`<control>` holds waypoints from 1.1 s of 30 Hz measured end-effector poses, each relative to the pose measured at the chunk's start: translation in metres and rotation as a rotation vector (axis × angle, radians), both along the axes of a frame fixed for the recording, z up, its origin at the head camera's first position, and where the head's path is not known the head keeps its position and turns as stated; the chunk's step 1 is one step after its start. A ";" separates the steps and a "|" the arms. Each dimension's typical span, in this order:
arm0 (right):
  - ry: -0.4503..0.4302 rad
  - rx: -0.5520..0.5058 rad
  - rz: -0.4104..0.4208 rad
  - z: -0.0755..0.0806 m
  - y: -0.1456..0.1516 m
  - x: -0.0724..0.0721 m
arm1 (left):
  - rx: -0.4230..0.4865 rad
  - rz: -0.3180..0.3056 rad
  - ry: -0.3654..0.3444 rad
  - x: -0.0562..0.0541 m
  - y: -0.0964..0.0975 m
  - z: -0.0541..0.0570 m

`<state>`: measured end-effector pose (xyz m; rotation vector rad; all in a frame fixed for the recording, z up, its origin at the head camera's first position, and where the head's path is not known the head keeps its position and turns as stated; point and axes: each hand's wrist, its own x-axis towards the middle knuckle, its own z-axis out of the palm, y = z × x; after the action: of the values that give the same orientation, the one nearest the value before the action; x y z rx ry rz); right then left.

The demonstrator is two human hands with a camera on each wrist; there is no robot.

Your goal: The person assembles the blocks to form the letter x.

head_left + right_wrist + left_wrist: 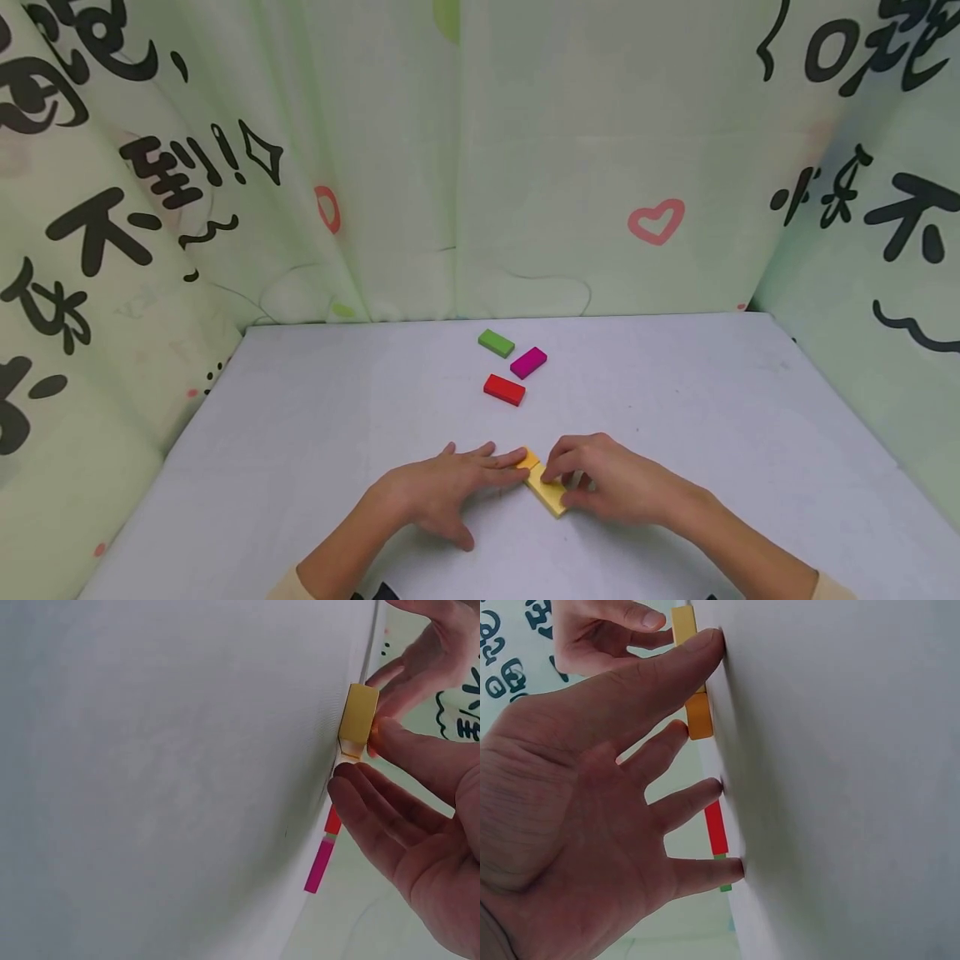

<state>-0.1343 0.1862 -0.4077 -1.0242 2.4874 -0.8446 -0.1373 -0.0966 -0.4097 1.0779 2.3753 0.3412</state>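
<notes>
Yellow block [548, 495] abuts orange block [698, 717] on the worktop [315, 408], my left hand [453, 486] spread, gripping nothing, right hand [606, 478] half-curled against yellow, pinch unclear; red block [504, 390], magenta block [528, 362], green block [497, 343] apart, seemingly left.

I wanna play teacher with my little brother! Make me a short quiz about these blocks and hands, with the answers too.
1. Counting: How many different block colours can you see on the table?

2. True or false: The left hand has its fingers spread apart.

3. Fill the gap: The orange block lies at one end of the ____ block.

Key:
1. Five: the orange block, the yellow block, the red block, the pink block and the green block.
2. True.
3. Yellow.
</notes>
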 end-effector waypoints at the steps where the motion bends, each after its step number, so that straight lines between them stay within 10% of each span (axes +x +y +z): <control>1: 0.006 0.000 0.001 0.000 0.001 0.000 | 0.001 0.001 0.001 0.000 0.000 0.000; 19: 0.205 0.142 0.124 -0.001 0.009 0.001 | -0.022 0.122 0.071 -0.009 -0.009 0.000; 33: 0.072 0.178 0.149 -0.007 0.010 0.002 | -0.029 0.148 0.066 -0.013 -0.010 0.001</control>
<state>-0.1326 0.1966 -0.4143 -1.1772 2.4561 -0.5404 -0.1499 -0.1065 -0.4090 0.9156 2.5180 0.3269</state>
